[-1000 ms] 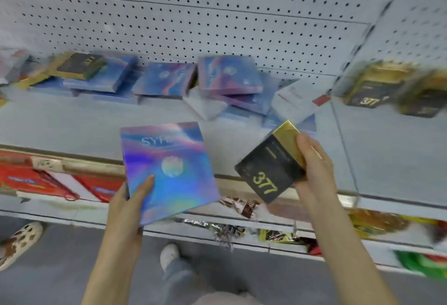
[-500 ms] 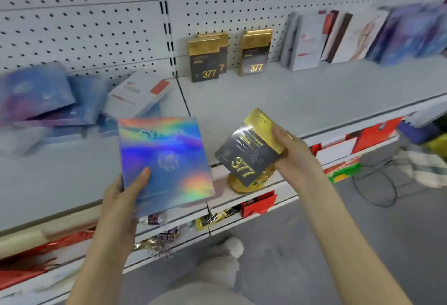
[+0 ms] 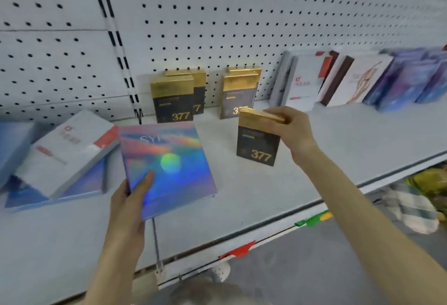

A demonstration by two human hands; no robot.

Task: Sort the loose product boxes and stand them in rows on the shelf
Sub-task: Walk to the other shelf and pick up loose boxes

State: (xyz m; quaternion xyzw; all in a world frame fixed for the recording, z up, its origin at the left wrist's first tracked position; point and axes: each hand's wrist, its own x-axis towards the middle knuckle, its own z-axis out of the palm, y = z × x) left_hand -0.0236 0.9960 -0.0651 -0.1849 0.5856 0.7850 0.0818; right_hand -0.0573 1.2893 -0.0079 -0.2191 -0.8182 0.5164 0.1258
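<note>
My right hand [image 3: 289, 130] grips the gold top of a black-and-gold "377" box [image 3: 257, 143], holding it upright on or just above the grey shelf [image 3: 338, 159], in front of the standing "377" boxes. Two of those stand at the back left [image 3: 173, 101] and another group stands to their right [image 3: 238, 89]. My left hand [image 3: 131, 203] holds a flat holographic blue box [image 3: 167, 166] by its lower left corner, thumb on its face, over the shelf.
Loose boxes lie in a heap at the left: a white box with a red corner [image 3: 65, 152] on blue ones [image 3: 55, 193]. White, brown-edged and blue boxes stand in a row at the back right [image 3: 350, 79]. Pegboard [image 3: 242, 14] backs the shelf.
The view has swung right, from the loose heap to the standing rows. My right hand has carried the "377" box forward over the shelf and turned it upright. My left hand still holds the holographic box.
</note>
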